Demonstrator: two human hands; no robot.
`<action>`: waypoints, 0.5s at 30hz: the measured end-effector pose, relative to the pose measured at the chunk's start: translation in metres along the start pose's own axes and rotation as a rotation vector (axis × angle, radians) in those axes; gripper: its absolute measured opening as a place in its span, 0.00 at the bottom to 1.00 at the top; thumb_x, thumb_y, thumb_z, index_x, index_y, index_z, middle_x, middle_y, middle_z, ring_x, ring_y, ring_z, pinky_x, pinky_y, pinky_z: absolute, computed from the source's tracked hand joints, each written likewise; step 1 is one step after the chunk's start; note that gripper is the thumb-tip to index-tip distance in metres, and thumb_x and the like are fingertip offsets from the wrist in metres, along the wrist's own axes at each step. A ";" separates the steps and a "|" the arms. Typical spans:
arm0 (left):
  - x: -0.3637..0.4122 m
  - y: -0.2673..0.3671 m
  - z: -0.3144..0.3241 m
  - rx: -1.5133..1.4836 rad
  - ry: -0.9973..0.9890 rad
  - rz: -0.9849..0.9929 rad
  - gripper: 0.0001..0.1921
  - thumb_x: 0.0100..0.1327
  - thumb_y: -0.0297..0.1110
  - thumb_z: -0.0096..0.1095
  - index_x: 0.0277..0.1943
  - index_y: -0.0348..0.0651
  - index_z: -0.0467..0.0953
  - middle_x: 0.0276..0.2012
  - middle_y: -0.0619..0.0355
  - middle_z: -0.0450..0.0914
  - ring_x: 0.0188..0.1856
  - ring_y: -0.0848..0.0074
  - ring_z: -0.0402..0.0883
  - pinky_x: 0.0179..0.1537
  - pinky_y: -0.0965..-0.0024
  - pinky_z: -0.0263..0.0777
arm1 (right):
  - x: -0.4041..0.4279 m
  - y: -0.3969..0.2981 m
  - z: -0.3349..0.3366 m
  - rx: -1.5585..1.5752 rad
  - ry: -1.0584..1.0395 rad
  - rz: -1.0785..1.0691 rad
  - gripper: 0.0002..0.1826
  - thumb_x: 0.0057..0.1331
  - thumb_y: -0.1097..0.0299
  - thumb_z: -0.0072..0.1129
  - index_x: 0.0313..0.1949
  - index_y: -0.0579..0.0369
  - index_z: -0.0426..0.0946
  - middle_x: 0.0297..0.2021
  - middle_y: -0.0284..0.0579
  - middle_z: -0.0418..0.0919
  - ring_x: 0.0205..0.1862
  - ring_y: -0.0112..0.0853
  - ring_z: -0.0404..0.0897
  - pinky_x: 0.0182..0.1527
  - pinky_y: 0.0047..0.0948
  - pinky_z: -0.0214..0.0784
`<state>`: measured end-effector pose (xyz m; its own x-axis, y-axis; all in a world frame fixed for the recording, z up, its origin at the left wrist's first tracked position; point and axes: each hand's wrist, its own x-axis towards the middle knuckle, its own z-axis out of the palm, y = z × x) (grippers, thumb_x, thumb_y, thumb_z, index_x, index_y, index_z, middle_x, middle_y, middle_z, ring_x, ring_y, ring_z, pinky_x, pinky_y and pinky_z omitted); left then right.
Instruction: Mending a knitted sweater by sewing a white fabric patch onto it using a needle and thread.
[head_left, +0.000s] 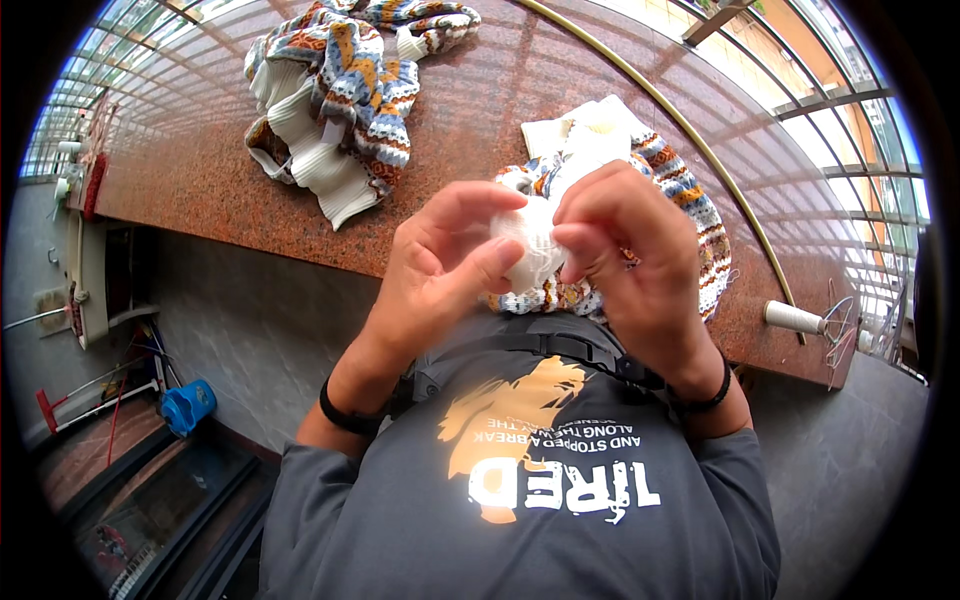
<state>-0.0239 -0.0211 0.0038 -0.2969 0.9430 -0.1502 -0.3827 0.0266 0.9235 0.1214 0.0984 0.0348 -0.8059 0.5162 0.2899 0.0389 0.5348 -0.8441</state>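
Between my hands is a bunched white knitted piece (525, 251) with loose strands on its surface. My left hand (442, 259) grips its left side between the thumb and fingers. At its right edge, my right hand (626, 247) has thumb and forefinger pinched on the white material; whether a needle or single strand is between them is too small to tell. Beneath and behind my hands lies a patterned knitted sweater (679, 199) with white ribbing, partly hidden by them. Whether the white piece joins this sweater cannot be seen.
A second patterned sweater (367, 97) lies crumpled on the granite tabletop (202, 180). A cone of white thread (793, 317) lies at the right, near thin looped wires or cords (840, 330). A long yellowish rod (675, 124) crosses the tabletop. A blue bucket (187, 405) stands on the floor at left.
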 end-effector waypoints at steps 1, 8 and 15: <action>0.000 -0.001 -0.002 0.000 0.002 0.000 0.14 0.60 0.25 0.62 0.49 0.36 0.73 0.39 0.60 0.79 0.37 0.85 0.77 0.36 0.82 0.72 | 0.000 -0.003 -0.003 0.001 -0.002 -0.001 0.05 0.63 0.73 0.55 0.35 0.58 0.69 0.23 0.40 0.70 0.21 0.28 0.75 0.21 0.23 0.63; 0.001 -0.011 -0.017 -0.041 0.044 -0.020 0.13 0.60 0.26 0.63 0.48 0.40 0.74 0.36 0.62 0.79 0.34 0.87 0.75 0.35 0.82 0.71 | -0.004 -0.032 -0.031 0.943 -0.351 0.306 0.13 0.65 0.65 0.56 0.27 0.56 0.65 0.17 0.39 0.71 0.11 0.17 0.63 0.14 0.13 0.52; 0.001 -0.003 -0.012 -0.272 -0.105 -0.046 0.15 0.58 0.22 0.63 0.49 0.38 0.72 0.41 0.60 0.79 0.42 0.84 0.76 0.44 0.80 0.70 | 0.001 -0.007 -0.008 -0.027 -0.161 0.032 0.05 0.55 0.80 0.63 0.31 0.61 0.75 0.22 0.37 0.73 0.18 0.22 0.72 0.21 0.19 0.62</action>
<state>-0.0337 -0.0245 -0.0033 -0.1864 0.9725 -0.1394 -0.6186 -0.0059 0.7857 0.1254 0.1001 0.0449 -0.8880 0.4208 0.1853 0.0801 0.5384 -0.8388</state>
